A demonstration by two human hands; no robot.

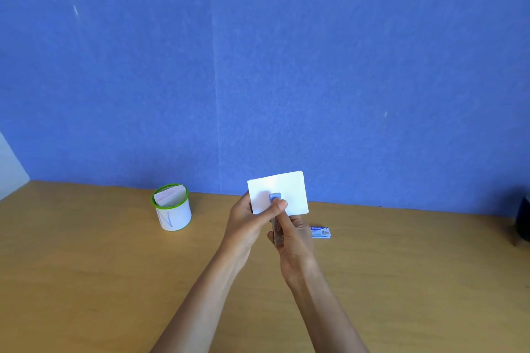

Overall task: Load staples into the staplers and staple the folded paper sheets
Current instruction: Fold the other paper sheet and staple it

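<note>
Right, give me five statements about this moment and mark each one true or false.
1. The right hand grips the stapler. True.
2. The folded paper lies flat on the table. False: the left hand holds it up above the table.
3. The green-rimmed cup holds paper sheets. True.
4. The staple box sits inside the cup. False: it lies on the table, just right of the hands.
5. The stapler's blue tip overlaps the paper's near face. True.
</note>
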